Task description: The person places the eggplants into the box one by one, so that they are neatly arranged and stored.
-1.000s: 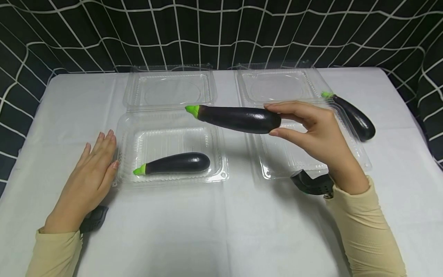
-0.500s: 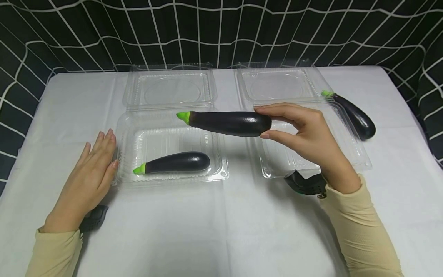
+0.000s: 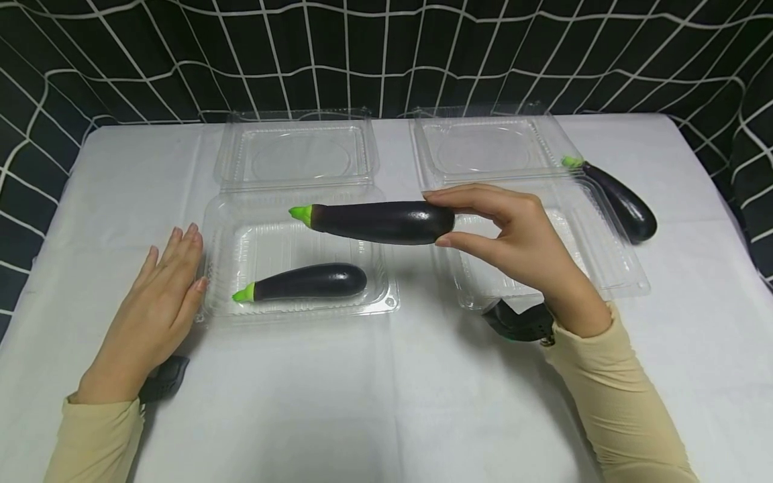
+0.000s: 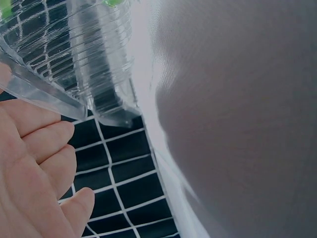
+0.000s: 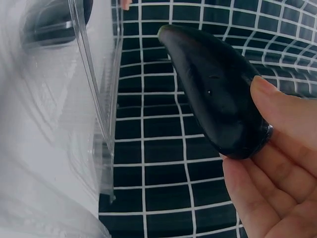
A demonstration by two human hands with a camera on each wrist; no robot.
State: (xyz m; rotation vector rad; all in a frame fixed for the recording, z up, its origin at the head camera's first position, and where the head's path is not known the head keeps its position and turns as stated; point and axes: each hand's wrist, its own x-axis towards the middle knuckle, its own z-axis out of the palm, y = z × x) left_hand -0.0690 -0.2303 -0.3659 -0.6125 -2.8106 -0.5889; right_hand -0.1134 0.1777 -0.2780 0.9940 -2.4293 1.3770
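Observation:
My right hand (image 3: 507, 231) pinches the thick rounded end of a dark eggplant (image 3: 380, 223) between thumb and fingers. The eggplant is held level above the left clear plastic container (image 3: 386, 310), its green stem end pointing left. In the right wrist view the same eggplant (image 5: 213, 94) tilts across the picture, fingers around its fat end. A second eggplant (image 3: 311, 282) lies inside the left container, green tip to the left. My left hand (image 3: 151, 308) rests with fingers straight at that container's left edge. The left wrist view shows its fingers (image 4: 54, 134) beside the ribbed plastic wall.
Another clear container (image 3: 631, 285) stands open on the right, its lid (image 3: 483, 149) folded back. A third eggplant (image 3: 622, 204) lies along its right side. The left lid (image 3: 298, 154) is also folded back. White cloth (image 3: 290, 416) covers the table; white netting (image 3: 386, 60) hangs behind.
My right hand has carried the eggplant left and a little nearer to me, over the left container. The left hand and the other eggplants have stayed in place.

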